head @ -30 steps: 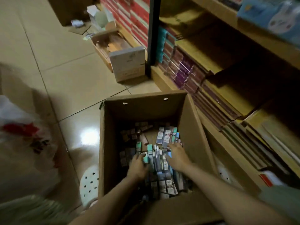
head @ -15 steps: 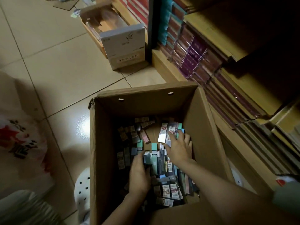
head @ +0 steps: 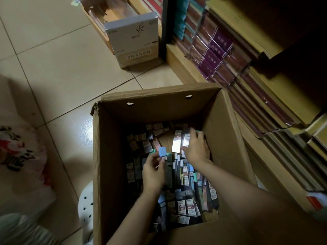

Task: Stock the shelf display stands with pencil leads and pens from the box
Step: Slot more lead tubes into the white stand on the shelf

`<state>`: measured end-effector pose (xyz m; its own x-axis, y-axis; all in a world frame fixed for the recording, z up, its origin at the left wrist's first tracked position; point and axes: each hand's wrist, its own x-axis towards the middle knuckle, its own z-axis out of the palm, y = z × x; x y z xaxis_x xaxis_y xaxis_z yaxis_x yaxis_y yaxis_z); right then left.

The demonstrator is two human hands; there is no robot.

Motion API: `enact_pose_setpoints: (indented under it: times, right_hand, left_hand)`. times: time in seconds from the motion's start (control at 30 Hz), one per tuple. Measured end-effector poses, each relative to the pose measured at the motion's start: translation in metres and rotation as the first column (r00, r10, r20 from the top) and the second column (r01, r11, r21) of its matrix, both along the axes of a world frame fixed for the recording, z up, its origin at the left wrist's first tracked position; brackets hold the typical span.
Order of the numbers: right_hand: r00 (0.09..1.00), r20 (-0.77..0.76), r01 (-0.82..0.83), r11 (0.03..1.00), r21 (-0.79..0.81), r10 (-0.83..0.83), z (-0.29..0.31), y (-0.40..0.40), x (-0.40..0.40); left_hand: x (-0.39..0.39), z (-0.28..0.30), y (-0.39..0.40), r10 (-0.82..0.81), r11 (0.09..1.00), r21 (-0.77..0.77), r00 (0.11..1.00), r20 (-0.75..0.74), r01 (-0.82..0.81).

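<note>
In the box (head: 113, 156), our left hand (head: 153, 174) pinches a blue-capped lead case (head: 162, 152). Our right hand (head: 196, 149) grasps more cases (head: 184, 140) — fingers curled over them.

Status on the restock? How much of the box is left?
Done: nothing visibly stocked; no display stand shows in the head view. In hand: both hands are down in the cardboard box; the left hand pinches a blue-capped lead case, the right hand grips a few flat packs. Left: most of it. Loose packs cover much of the box floor.
</note>
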<state>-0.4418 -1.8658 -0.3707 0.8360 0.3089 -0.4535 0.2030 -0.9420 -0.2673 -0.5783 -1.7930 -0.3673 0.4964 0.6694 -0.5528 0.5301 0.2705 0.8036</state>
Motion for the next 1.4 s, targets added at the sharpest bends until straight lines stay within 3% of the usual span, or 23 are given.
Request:
enact_pose_setpoints:
  times: [0.1, 0.23, 0.3, 0.4, 0.5, 0.57, 0.63, 0.83, 0.9, 1.0, 1.17, 1.27, 1.4]
  right_hand:
    - [1.000, 0.001, 0.019, 1.000, -0.011, -0.019, 0.001, -0.001, 0.000]
    - [0.997, -0.001, 0.082, 0.995, 0.053, -0.082, 0.006, -0.009, -0.006]
    - [0.987, -0.056, 0.158, 0.972, 0.174, -0.150, 0.012, -0.013, -0.011]
    - [0.945, -0.225, 0.311, 0.861, 0.402, -0.237, 0.027, -0.020, -0.017]
    - [0.911, -0.357, 0.374, 0.783, 0.497, -0.208, 0.044, -0.027, -0.026]
    - [0.840, -0.518, 0.455, 0.732, 0.507, -0.163, 0.054, -0.027, -0.034]
    - [0.793, -0.602, 0.463, 0.738, 0.491, -0.096, 0.059, -0.025, -0.043]
    - [0.746, -0.663, 0.460, 0.767, 0.448, -0.061, 0.058, -0.021, -0.035]
    - [0.815, -0.566, 0.402, 0.823, 0.401, -0.123, 0.054, -0.017, -0.019]
    - [0.977, -0.178, 0.150, 0.968, 0.202, -0.114, 0.044, -0.013, 0.004]
    - [0.970, -0.240, 0.036, 0.997, -0.063, -0.050, 0.023, 0.000, 0.020]
    - [0.981, -0.191, -0.063, 0.984, -0.169, 0.030, 0.014, 0.005, 0.021]
    - [0.994, -0.105, -0.036, 0.991, -0.125, 0.022, 0.009, 0.001, 0.013]
  left_hand:
    - [0.006, 0.000, 0.000, 0.102, 0.966, -0.243, 0.993, 0.058, -0.085]
    - [0.005, 0.002, -0.001, 0.167, 0.910, -0.403, 0.975, 0.148, -0.094]
    - [0.004, 0.005, -0.002, 0.186, 0.882, -0.462, 0.969, 0.161, -0.093]
    - [0.002, 0.009, 0.001, 0.158, 0.878, -0.474, 0.973, 0.168, -0.061]
    - [-0.001, 0.018, 0.006, 0.050, 0.912, -0.410, 0.990, 0.133, 0.009]
    - [-0.003, 0.023, 0.008, -0.009, 0.938, -0.343, 0.994, 0.106, 0.045]
    - [-0.003, 0.027, 0.008, -0.018, 0.947, -0.315, 0.990, 0.140, 0.062]
    - [0.001, 0.026, 0.014, 0.034, 0.954, -0.298, 0.983, 0.183, 0.022]
    - [0.003, 0.024, 0.017, 0.090, 0.948, -0.315, 0.984, 0.156, -0.037]
    - [0.008, 0.024, 0.020, 0.119, 0.937, -0.343, 0.982, 0.149, -0.062]
    - [0.012, 0.024, 0.023, 0.119, 0.931, -0.362, 0.979, 0.167, -0.052]
    - [0.011, 0.018, 0.020, 0.121, 0.933, -0.354, 0.981, 0.149, -0.061]
    - [0.010, 0.010, 0.015, 0.101, 0.937, -0.348, 0.984, 0.146, -0.044]
